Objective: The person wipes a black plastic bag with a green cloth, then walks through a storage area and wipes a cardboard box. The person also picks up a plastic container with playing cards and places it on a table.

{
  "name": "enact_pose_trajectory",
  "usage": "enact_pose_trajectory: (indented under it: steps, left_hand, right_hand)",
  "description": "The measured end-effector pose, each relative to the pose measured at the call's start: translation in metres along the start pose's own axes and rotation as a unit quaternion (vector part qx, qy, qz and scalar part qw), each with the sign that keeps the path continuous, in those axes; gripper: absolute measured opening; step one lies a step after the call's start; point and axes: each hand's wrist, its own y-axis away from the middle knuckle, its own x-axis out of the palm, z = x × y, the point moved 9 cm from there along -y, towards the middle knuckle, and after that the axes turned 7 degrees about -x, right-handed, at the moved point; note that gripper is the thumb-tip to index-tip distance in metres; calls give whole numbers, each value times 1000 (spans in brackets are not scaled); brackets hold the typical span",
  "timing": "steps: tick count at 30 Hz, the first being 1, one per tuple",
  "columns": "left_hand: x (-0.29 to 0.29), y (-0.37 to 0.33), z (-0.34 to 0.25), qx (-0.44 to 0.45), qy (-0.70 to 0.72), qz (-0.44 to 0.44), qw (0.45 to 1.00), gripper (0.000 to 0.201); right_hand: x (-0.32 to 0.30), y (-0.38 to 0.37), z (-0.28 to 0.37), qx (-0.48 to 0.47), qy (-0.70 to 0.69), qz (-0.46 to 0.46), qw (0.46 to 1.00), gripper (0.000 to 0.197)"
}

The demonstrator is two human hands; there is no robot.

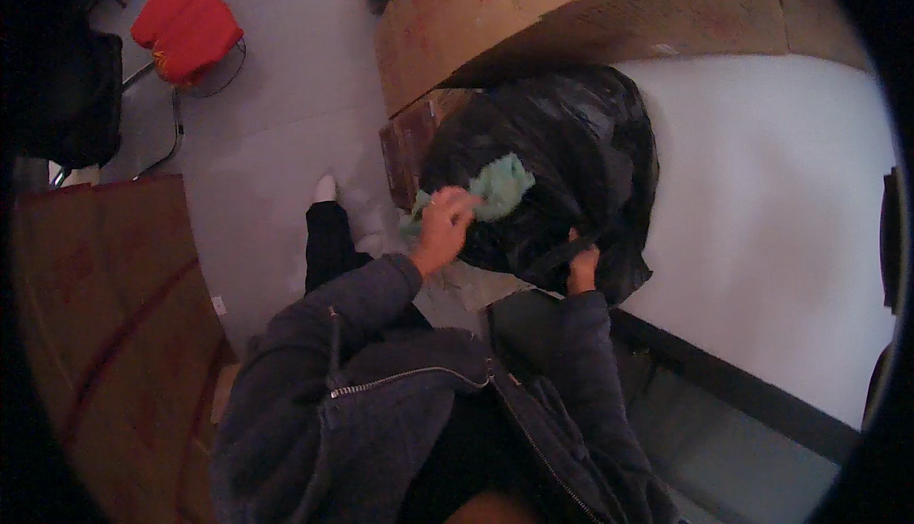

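Note:
A large, bulging black plastic bag (562,134) stands in front of me, its surface creased and shiny. Pale green fluffy cloth (503,187) shows at the bag's left side, part of it on either side of my left hand (447,224). The fingers of that hand are curled onto the cloth, somewhat blurred. My right hand (583,265) is closed around a fold of black plastic at the bag's near right edge. What lies inside the bag is hidden.
Large cardboard boxes (609,10) rise behind the bag, and more boxes (105,305) stand at the left. A white surface (762,210) extends to the right. At the far left, a red cloth item (188,24) sits near a metal-framed chair (152,138) on grey floor.

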Motion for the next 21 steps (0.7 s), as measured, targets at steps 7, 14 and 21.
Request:
enact_pose_trajectory:
  steps: [7, 14, 21]
  left_hand:
    - [-33, -67, 36, -242, 530, -65, 810, 41]
    - [-23, -103, -14, -133, 382, -86, 911, 49]
    - [-51, -80, -28, -6, -52, -195, 979, 36]
  right_hand:
    - [-74, 34, 65, -5, -121, 12, 993, 37]
    - [-108, 48, 140, -181, 65, 81, 978, 25]
    - [-150, 73, 219, -316, 185, -120, 923, 26]
